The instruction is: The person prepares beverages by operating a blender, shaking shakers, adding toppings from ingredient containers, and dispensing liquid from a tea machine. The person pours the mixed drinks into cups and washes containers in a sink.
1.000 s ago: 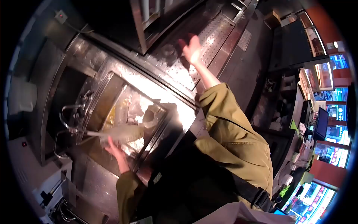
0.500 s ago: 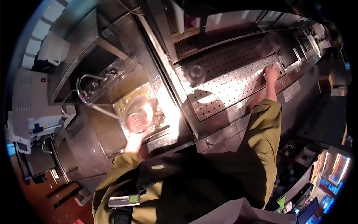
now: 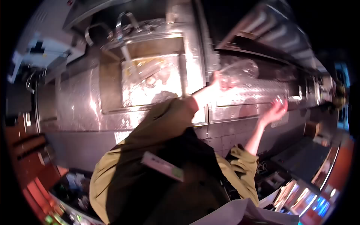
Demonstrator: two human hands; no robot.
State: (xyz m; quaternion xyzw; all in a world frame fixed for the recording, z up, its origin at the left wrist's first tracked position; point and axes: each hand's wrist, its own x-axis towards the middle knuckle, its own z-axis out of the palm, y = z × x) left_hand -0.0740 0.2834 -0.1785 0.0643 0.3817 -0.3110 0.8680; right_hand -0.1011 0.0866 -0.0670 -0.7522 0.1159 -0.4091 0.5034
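My left hand [image 3: 216, 80] reaches over the perforated metal drainboard [image 3: 258, 91], closed on a clear container [image 3: 240, 71]. Motion blurs the container, so its exact shape is hard to make out. Near the drainboard's front edge, my right hand [image 3: 276, 110] is raised with its fingers curled together. A small glint shows at the fingertips, but I cannot make out what they hold, if anything. Farther right, another clear vessel [image 3: 285, 73] stands at the back of the drainboard. The steel sink [image 3: 110, 80] lies to the left of my left forearm.
A curved faucet [image 3: 120, 28] rises behind the sink, its spout pointing into the basin. A metal shelf or rail unit [image 3: 258, 28] overhangs the drainboard's back. A grey machine [image 3: 48, 35] stands at far left, and a brown box [image 3: 312, 129] is at right.
My left hand has gone from the sink to the drainboard with the clear container. My right hand has come up off the drainboard surface. The camera view has turned.
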